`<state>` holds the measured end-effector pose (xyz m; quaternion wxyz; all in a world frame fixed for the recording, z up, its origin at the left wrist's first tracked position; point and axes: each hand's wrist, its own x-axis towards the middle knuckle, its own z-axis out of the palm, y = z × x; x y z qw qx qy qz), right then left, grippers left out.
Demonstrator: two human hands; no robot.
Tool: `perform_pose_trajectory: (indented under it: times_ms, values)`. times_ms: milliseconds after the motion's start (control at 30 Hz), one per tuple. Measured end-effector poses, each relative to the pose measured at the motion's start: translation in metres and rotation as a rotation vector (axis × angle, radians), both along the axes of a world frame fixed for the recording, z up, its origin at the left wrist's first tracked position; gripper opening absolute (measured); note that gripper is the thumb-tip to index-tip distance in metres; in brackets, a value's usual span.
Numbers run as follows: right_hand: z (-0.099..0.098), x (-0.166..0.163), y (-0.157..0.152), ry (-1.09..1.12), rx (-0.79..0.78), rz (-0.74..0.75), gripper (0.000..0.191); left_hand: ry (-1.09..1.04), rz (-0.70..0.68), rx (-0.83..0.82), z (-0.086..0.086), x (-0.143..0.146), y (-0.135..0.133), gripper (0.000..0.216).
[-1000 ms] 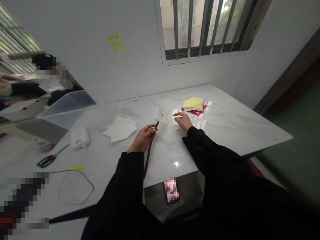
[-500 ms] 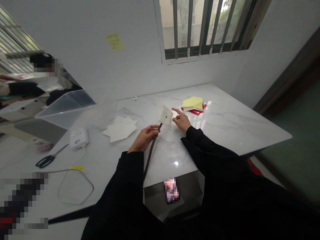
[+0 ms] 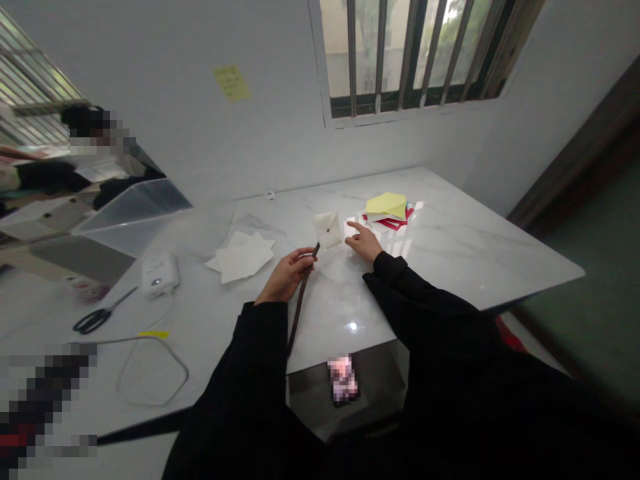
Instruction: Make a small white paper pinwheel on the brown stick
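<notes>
Left hand (image 3: 286,277): thumb and fingers closed on a dark brown strip (image 3: 299,303) near its upper end; short tip projects past the fingertips; the rest slants down toward the near edge of the marble-patterned table (image 3: 480,247).
Right hand (image 3: 367,245): index finger extended, other fingers curled; nothing seen gripped.
White envelope (image 3: 324,223): small, square, dark dot at centre; toward the table's far edge, between strip tip and right hand; contact with the right fingertips cannot be told.
White sheets (image 3: 244,259): fanned stack, left of left hand.
Paper pile (image 3: 386,207): yellow uppermost, white and red below; beyond right hand, toward the far edge.
Scissors (image 3: 93,321): at left, dark handles toward the near edge.
White device (image 3: 160,276): beside scissors, cable (image 3: 186,370) nearby.
</notes>
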<state>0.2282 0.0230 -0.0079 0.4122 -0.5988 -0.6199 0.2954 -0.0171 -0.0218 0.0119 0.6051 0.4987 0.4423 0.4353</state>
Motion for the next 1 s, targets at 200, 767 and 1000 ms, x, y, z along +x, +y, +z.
perform_pose_trajectory:
  times_ms: [200,767,1000]
  values:
    - [0.0001,0.0020,0.0003,-0.090,-0.055,0.187,0.026,-0.023,0.028,0.003,0.0024,0.0015,-0.0015,0.049]
    - [-0.0038,0.0045,0.0040,-0.082,0.005,-0.032,0.020,0.010,0.031,0.007,0.0024,0.0012,-0.0014,0.047]
    - [0.0001,0.0054,0.0015,0.010,0.073,-0.112,0.037,-0.010,0.028,0.008,0.0003,0.0010,-0.0007,0.044]
